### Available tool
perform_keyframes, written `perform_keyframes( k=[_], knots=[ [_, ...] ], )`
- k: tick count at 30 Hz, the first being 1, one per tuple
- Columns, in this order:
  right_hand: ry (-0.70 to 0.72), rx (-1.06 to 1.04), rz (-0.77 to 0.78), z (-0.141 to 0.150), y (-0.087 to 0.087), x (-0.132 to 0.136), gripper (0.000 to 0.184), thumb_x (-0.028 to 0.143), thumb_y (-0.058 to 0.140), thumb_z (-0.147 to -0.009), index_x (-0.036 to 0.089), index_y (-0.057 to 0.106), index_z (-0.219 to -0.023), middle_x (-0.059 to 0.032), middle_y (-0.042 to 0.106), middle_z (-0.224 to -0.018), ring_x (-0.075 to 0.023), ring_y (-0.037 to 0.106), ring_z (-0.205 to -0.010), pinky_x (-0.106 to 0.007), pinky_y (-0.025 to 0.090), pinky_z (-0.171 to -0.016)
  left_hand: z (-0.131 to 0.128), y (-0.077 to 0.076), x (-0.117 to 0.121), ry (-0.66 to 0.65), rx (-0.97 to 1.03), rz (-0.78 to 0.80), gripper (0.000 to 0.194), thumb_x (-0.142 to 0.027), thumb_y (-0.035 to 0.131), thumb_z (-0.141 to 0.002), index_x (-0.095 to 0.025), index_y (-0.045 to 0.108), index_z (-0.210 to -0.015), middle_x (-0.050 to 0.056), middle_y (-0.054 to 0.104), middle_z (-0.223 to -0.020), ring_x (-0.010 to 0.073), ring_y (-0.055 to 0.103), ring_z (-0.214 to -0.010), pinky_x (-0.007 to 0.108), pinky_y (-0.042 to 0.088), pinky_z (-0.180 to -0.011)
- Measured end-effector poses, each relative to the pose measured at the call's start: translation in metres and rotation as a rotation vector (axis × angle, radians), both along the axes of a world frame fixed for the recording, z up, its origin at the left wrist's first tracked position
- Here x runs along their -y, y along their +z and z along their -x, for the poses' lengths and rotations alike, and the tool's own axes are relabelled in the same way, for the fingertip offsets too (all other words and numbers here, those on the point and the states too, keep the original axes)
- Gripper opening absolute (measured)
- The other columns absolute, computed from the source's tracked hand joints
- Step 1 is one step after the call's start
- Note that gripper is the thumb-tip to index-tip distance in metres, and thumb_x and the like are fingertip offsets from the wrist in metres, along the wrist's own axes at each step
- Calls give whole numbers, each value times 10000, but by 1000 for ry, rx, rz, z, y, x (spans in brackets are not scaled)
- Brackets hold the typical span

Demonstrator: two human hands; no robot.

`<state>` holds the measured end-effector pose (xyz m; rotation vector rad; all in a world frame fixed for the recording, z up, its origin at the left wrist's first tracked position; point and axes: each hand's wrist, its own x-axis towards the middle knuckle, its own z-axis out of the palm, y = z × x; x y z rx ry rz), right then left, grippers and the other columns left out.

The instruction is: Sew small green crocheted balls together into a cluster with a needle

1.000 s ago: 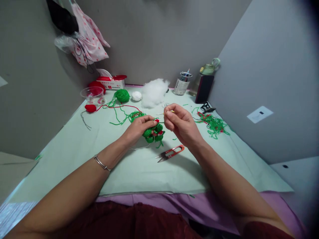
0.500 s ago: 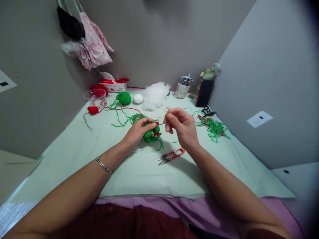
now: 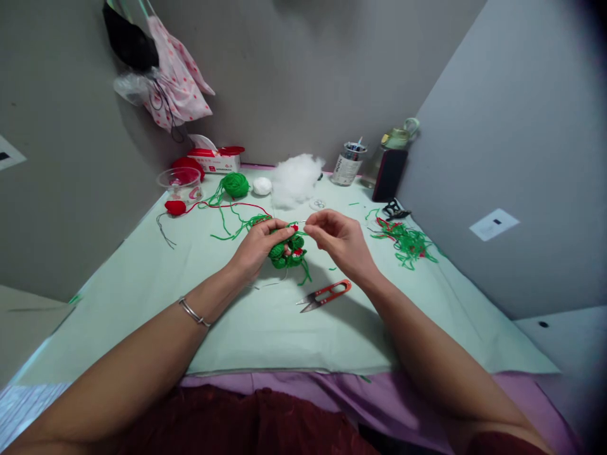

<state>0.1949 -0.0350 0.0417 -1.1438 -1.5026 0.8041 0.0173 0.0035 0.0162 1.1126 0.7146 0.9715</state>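
Note:
My left hand (image 3: pixel 258 246) is closed around a green crocheted piece with small red bits (image 3: pixel 288 251), held just above the pale green table cover (image 3: pixel 265 322). My right hand (image 3: pixel 339 239) pinches something thin right beside the piece, its fingertips nearly touching my left thumb; earlier frames show a thin needle-like tool there. Green yarn trails from the piece toward a green yarn ball (image 3: pixel 235 184). A silver bangle (image 3: pixel 193 311) sits on my left wrist.
Red thread snips (image 3: pixel 325 295) lie just in front of my hands. A pile of green and red yarn scraps (image 3: pixel 406 241) is at right. White stuffing (image 3: pixel 296 178), a clear bowl (image 3: pixel 179 182), a red tissue box (image 3: pixel 213 160), a pen cup (image 3: pixel 347 164) and a bottle stand at the back.
My right hand has dropped and moved left, closing in on the crocheted piece. My left hand has kept its hold and shifted only slightly.

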Motion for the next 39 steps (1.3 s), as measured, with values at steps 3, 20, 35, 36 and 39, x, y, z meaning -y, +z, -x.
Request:
perform_keyframes(
  k=[3,20,35,36,39],
  knots=[
    [-8,136,6,-2,-9,-4,150,302,728,-837,154,707,-858,20,589,-672,-101,493,-604,-255,388,-567,-1,1,2,0,-8,-5,292,-348,826,-748,-158,627,-846,-27,628,-694,91,595,-555,217,493,-541],
    [93,-214,-29,0,3,3,236,348,772,-845,165,746,-992,-41,747,-852,-126,667,-663,-298,593,-661,4,2,-5,-29,45,123,272,-302,815,-761,-126,642,-875,11,685,-751,76,609,-561,192,494,-563],
    [-85,-197,-309,11,9,15,129,296,707,-911,207,784,-963,-37,781,-846,-120,673,-605,-277,571,-561,5,-3,-7,-10,47,123,153,-234,746,-833,-133,645,-890,12,669,-735,101,637,-586,226,530,-610],
    [-81,-200,-283,10,9,15,132,292,712,-902,201,778,-970,-32,776,-816,-119,666,-590,-272,559,-545,5,-2,-8,-11,55,126,151,-233,742,-840,-128,647,-892,15,670,-743,98,638,-589,220,531,-608],
    [-60,-190,-167,8,7,10,120,291,731,-865,179,752,-903,-10,729,-692,-112,616,-522,-248,478,-468,6,1,-7,-16,94,156,126,-214,731,-855,-123,650,-888,8,655,-737,89,632,-592,202,540,-605]
  ],
)
